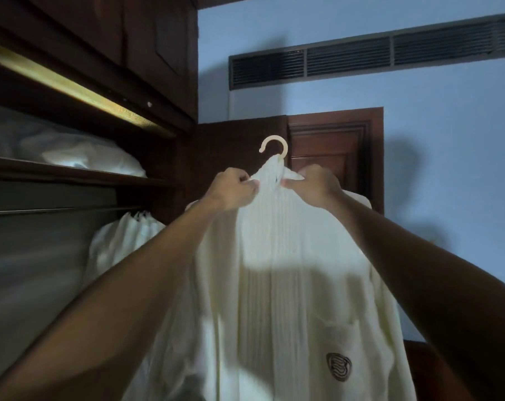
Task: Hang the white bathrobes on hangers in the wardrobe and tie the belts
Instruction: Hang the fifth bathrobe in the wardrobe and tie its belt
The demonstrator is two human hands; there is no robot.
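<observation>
A white ribbed bathrobe (277, 270) hangs in front of me on a cream hanger whose hook (274, 147) sticks up above the collar, free of any rail. My left hand (231, 188) pinches the collar on the left side. My right hand (315, 185) pinches the collar on the right side. The robe has a chest pocket with a dark swirl logo (338, 366). Another white bathrobe (121, 241) hangs from the wardrobe rail (57, 211) at the left. No belt is visible.
The dark wooden wardrobe (100, 39) stands at the left, with white pillows (71, 154) on a shelf above the rail and a lit strip under the top cabinet. Behind the robe are an open wardrobe door (233, 146), a brown room door (335, 151) and a wall vent (361, 56).
</observation>
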